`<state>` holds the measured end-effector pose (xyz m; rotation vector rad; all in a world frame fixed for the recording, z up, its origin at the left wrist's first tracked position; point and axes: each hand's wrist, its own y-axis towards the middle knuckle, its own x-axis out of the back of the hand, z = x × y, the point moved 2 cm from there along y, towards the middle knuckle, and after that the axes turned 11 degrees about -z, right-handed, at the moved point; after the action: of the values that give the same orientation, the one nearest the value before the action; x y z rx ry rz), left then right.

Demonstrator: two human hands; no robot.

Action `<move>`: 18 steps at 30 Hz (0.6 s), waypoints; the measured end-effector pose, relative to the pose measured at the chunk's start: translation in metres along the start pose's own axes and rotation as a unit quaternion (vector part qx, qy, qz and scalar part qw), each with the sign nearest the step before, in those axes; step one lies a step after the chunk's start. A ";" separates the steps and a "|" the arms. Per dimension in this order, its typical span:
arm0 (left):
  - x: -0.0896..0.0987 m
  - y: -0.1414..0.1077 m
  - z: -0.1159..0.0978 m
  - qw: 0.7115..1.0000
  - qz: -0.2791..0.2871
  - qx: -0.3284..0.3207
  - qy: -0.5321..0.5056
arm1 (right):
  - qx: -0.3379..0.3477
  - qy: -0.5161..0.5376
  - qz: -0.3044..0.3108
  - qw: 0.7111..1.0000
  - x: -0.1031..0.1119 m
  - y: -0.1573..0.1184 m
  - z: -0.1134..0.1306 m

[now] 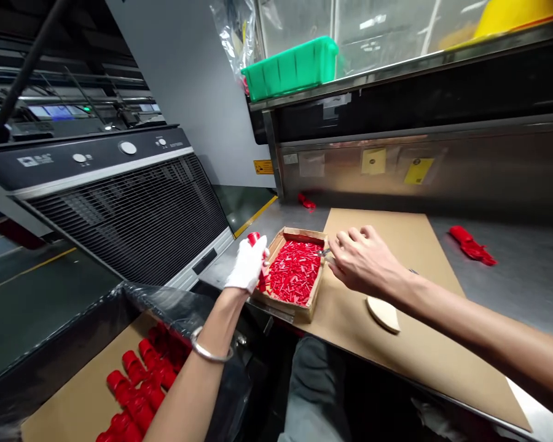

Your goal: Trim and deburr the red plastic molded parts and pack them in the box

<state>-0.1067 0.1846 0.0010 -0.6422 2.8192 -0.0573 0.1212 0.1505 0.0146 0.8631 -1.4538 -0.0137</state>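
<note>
My left hand, in a white glove, is closed round a red plastic part at the left rim of a shallow cardboard box. Many small red plastic scraps fill that box. My bare right hand is closed on a pair of pliers, whose metal jaws point left over the box's right rim. The handles are mostly hidden in the fingers. The jaws are apart from the red part.
Below left, a plastic-lined bin holds several red parts. A cardboard sheet covers part of the metal bench, with a pale curved piece on it. Red pieces lie beyond. A green tray sits on the shelf.
</note>
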 end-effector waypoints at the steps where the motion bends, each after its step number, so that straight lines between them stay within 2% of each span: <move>1: 0.003 -0.005 0.003 1.000 0.011 0.002 -0.003 | -0.011 -0.010 0.004 1.000 -0.002 -0.011 -0.012; 3: 0.006 -0.023 0.010 0.999 0.045 0.016 -0.017 | -0.052 -0.026 0.013 0.998 -0.004 -0.036 -0.039; 5: 0.004 -0.048 0.016 0.994 0.090 0.052 -0.042 | -0.124 -0.038 0.021 0.991 -0.005 -0.066 -0.069; 8: -0.005 -0.088 0.027 0.976 0.138 0.148 -0.083 | -0.250 -0.046 0.034 0.967 -0.002 -0.112 -0.111; 10: -0.012 -0.110 0.036 0.967 0.153 0.184 -0.089 | -0.308 -0.042 0.047 0.949 0.000 -0.140 -0.131; 14: -0.029 -0.132 0.063 0.962 0.190 0.193 -0.030 | -0.387 -0.061 0.070 0.917 0.000 -0.178 -0.164; 16: -0.043 -0.133 0.078 0.962 0.206 0.178 0.018 | -0.431 -0.095 0.073 0.894 -0.005 -0.183 -0.185; 18: -0.061 -0.128 0.090 0.967 0.206 0.127 0.083 | -0.468 -0.124 0.071 0.872 -0.013 -0.178 -0.207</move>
<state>0.0226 0.0967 -0.0598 0.0119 2.9695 -0.4050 0.3830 0.1342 -0.0635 -0.0548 -1.5000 -0.6884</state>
